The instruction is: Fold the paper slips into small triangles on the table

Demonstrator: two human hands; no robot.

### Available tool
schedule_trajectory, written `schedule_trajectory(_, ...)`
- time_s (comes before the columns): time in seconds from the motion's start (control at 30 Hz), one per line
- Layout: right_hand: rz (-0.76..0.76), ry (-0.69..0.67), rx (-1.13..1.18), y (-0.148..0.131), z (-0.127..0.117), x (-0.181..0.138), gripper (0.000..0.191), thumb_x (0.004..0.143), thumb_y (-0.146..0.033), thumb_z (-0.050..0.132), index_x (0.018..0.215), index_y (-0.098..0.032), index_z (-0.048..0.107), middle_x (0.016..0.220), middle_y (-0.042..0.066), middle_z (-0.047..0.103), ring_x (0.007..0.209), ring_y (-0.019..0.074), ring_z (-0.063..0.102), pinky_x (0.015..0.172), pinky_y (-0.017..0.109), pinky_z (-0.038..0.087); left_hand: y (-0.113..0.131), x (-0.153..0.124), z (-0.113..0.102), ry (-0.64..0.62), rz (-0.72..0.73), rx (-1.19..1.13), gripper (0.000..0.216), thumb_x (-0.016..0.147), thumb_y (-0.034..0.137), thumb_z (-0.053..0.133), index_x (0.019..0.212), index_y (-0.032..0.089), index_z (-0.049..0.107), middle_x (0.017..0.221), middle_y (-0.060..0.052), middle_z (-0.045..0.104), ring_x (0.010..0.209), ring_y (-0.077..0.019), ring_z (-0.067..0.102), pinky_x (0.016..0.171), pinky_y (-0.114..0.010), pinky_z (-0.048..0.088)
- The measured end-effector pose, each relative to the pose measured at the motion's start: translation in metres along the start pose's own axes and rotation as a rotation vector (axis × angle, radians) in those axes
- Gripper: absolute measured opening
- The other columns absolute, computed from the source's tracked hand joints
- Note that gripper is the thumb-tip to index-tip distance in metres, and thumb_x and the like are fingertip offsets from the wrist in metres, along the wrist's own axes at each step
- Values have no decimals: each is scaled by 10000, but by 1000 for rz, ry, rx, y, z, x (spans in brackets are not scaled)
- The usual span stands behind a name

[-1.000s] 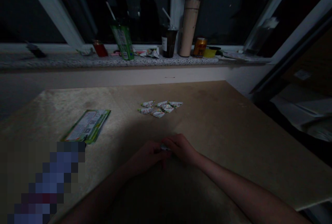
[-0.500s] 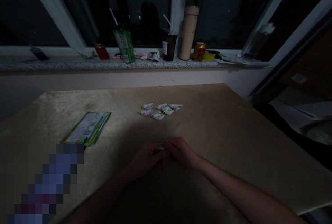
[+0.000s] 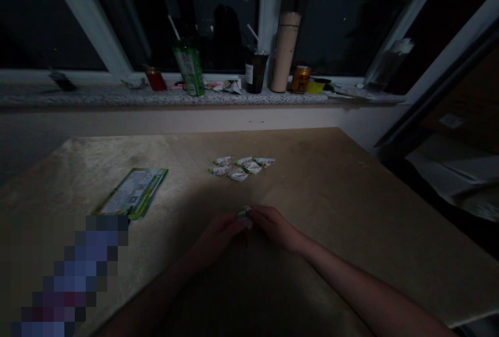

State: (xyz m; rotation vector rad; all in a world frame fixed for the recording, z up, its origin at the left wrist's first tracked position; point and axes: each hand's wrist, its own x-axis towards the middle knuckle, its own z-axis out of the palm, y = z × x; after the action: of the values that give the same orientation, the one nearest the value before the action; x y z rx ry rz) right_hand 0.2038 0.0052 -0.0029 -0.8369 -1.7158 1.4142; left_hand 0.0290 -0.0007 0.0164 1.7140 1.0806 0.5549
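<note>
My left hand [image 3: 221, 231] and my right hand [image 3: 276, 225] meet over the near middle of the table, both closed on one small green-and-white wrapper packet [image 3: 244, 213]. The fingers of each hand pinch it from its own side. Dim light hides its exact shape and the lower fingertips. Beyond my hands lie several small packets [image 3: 238, 174] of the same colours, pointed at the ends and grouped closely together.
A flat green-and-white printed package [image 3: 136, 191] lies on the tan table [image 3: 331, 186] to the left. On the granite windowsill [image 3: 230, 99] stand a green cup [image 3: 189, 69], a dark drink cup [image 3: 255, 73], a pink flask [image 3: 285, 51], a gold can [image 3: 301, 79] and a red jar [image 3: 156, 79].
The packet between my hands now shows more of its printed face and rises higher above the fingers. My right fingers have shifted slightly off it. The packets on the table stay put.
</note>
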Motion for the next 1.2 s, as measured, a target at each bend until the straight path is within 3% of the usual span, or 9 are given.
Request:
schedule_trajectory(0.2, 11, -11, -4, -2, 1, -2, 459, 897, -562, 401, 759, -154, 557, 705, -11, 520, 658, 112, 432, 651, 236, 374, -3, -2, -6, -10, 25, 50, 423, 897, 509, 332, 640, 193, 447, 598, 39, 422, 576, -139, 407, 568, -238, 337)
schedule_trajectory(0.37, 62, 29, -18, -6, 2, -2, 521, 848, -635, 418, 697, -148, 527, 637, -22, 456, 589, 95, 383, 563, 220, 334, -2, -3, -6, 0, 26, 71, 394, 917, 484, 284, 685, 203, 432, 645, 33, 435, 614, -148, 414, 593, -244, 348)
schedule_trajectory(0.53, 127, -44, -46, -5, 2, -4, 513, 826, -633, 445, 661, -155, 530, 559, -35, 428, 505, 81, 354, 473, 205, 292, -5, 0, -6, 24, 14, 76, 399, 923, 474, 274, 683, 201, 439, 671, 19, 474, 652, -159, 449, 629, -254, 360)
schedule_trajectory(0.73, 125, -25, -58, -6, 4, -6, 460, 841, -565, 456, 616, -164, 479, 547, -47, 382, 498, 72, 296, 453, 204, 252, -9, 0, -5, 36, -14, 58, 408, 890, 499, 328, 648, 199, 461, 612, 22, 449, 604, -157, 449, 580, -254, 375)
schedule_trajectory(0.93, 152, -105, -32, -6, 8, -10, 415, 834, -518, 477, 601, -183, 401, 550, -59, 309, 495, 67, 251, 443, 211, 202, -10, -2, -5, 122, -33, 80, 397, 870, 505, 330, 737, 194, 539, 754, -14, 564, 779, -202, 523, 707, -281, 425)
schedule_trajectory(1.2, 160, -83, -42, -7, 10, -11, 461, 808, -552, 504, 558, -172, 430, 509, -58, 330, 480, 66, 280, 440, 206, 220, -2, -4, -4, 99, -11, 116, 394, 886, 493, 335, 721, 195, 532, 697, 9, 543, 703, -181, 513, 674, -269, 414)
